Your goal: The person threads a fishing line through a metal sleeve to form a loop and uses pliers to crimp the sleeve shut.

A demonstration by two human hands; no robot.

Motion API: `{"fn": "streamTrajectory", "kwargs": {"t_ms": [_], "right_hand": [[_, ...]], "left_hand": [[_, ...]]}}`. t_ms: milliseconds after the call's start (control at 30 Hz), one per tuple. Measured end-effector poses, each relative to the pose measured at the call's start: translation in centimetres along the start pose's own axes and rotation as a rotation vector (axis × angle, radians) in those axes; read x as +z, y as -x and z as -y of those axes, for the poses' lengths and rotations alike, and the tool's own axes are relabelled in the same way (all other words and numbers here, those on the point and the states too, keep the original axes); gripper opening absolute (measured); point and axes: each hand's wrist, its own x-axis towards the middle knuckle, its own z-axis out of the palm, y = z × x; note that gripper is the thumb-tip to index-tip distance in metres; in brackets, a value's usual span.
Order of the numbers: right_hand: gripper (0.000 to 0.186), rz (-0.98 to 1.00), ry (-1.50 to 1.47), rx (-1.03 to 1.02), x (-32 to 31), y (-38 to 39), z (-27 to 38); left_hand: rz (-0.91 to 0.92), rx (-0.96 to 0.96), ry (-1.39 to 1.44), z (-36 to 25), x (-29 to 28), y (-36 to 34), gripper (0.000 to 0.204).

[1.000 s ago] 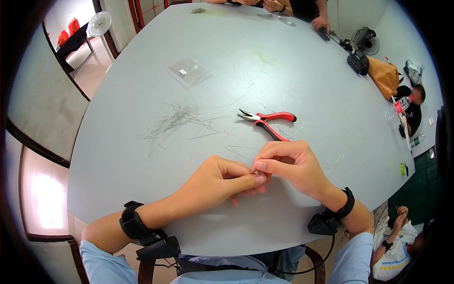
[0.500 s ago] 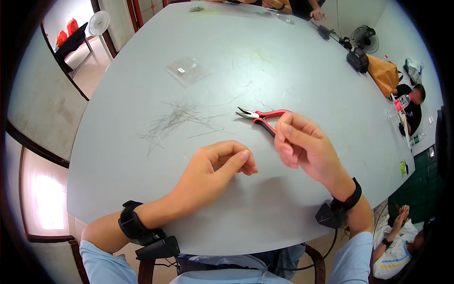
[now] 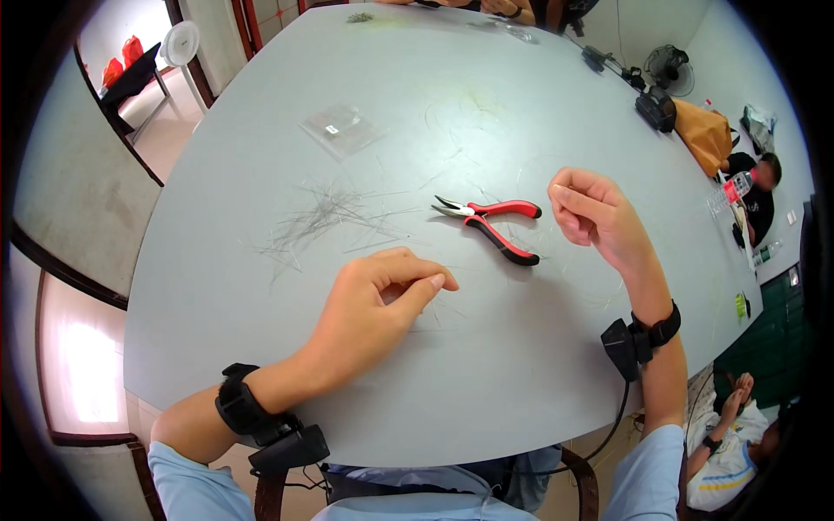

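Now apart: the two hands, pressed together near the counter's near edge a second ago, have drawn away from each other.
Left hand (image 3: 378,300): resting low over the counter (image 3: 261,365) near its near edge, thumb and forefinger pinched closed; what they grip is too fine to make out, probably one end of a thin wire.
Right hand (image 3: 595,213): lifted and swung out toward the right edge, fingers curled shut with the thumb against the forefinger; any strand in the pinch cannot be seen.
Meaning, as a judgement: the widening gap reads as a thin strand being drawn out or straightened between the two pinches, the joined handling of a moment ago being over.
Pliers (image 3: 491,226): red-and-black handles, lying untouched near the middle of the counter, between the hands and just beyond them, jaws pointing left.
Wire pile (image 3: 321,217): loose thin strands scattered left of the pliers, unmoved.
Clear bag (image 3: 340,130): flat, farther toward the far left edge.
Far edge: other people's hands (image 3: 499,7) at work; a small fan (image 3: 669,69) by the far right corner.
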Motion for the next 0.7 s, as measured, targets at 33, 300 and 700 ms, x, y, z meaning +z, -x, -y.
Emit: {"fn": "streamTrajectory", "kwargs": {"t_ms": [33, 300, 700], "right_hand": [[0.020, 0.000, -0.001, 0.000, -0.3, -0.1, 0.0], [0.014, -0.029, 0.049, -0.001, -1.5, -0.1, -0.1], [0.016, -0.115, 0.015, 0.048, -2.9, -0.7, -0.9]], "left_hand": [[0.000, 0.016, -0.033, 0.1, 0.0, 0.0, 0.018], [-0.028, 0.028, -0.063, -0.1, -0.1, -0.1, 0.018], [-0.014, 0.013, -0.089, -0.2, -0.2, 0.0, 0.017]]}}
